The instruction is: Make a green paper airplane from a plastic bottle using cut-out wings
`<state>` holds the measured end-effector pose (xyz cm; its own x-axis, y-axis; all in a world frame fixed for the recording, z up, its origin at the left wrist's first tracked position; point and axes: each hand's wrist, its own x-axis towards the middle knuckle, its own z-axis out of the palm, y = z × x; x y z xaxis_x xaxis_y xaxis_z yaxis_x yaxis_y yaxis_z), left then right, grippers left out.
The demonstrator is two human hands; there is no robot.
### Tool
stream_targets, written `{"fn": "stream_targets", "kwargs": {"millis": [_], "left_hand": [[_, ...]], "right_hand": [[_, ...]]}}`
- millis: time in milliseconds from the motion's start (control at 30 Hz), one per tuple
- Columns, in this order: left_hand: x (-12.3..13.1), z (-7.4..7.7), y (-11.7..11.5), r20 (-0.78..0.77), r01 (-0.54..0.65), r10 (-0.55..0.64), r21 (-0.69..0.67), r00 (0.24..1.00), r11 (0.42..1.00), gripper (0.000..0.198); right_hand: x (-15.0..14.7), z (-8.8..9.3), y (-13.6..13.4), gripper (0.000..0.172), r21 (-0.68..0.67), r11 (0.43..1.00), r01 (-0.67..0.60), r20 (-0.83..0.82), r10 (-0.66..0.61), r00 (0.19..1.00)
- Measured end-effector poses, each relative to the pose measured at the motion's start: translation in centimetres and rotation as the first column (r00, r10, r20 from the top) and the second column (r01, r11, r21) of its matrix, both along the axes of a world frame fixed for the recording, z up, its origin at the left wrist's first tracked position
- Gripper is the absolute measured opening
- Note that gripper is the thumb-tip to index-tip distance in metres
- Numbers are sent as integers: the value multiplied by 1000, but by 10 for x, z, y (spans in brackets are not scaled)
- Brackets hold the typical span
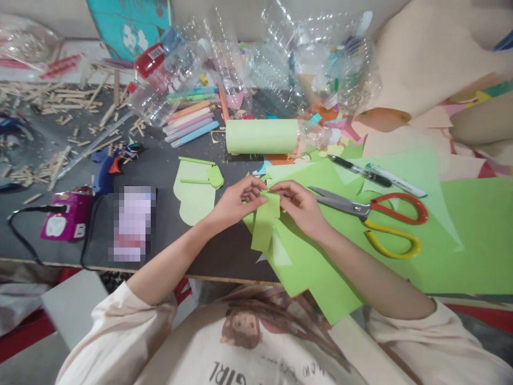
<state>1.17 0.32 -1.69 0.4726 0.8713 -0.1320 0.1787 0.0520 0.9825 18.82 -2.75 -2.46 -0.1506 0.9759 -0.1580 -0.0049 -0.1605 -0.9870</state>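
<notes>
both hands, left hand [236, 200] and right hand [298, 203], pinch a green paper strip [265, 224] with closed fingers.

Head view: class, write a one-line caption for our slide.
Left hand and right hand pinch a light-green paper strip above green sheets on a cluttered table; scissors lie beside them.

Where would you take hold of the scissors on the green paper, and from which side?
By the red handle and yellow handle, coming from the right: the scissors lie flat with blades pointing left toward the right hand, which, with the left hand, pinches a green strip. The handles lie clear on the green paper.
</notes>
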Motion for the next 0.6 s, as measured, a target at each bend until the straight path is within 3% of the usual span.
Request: {"fn": "stream_targets", "kwargs": {"millis": [133,300,600], "left_hand": [[0,1,2,59,-95,96,-7,994,995,20],[1,0,1,95,-147,151,-51,984,988,23],[0,0,3,93,-115,117,-21,989,993,20]], "right_hand": [[3,5,3,34,-145,988,-55,-164,30,986],[5,12,2,43,-147,972,-185,-25,183,983],[2,13,2,46,-141,970,-197,54,206,977]]}}
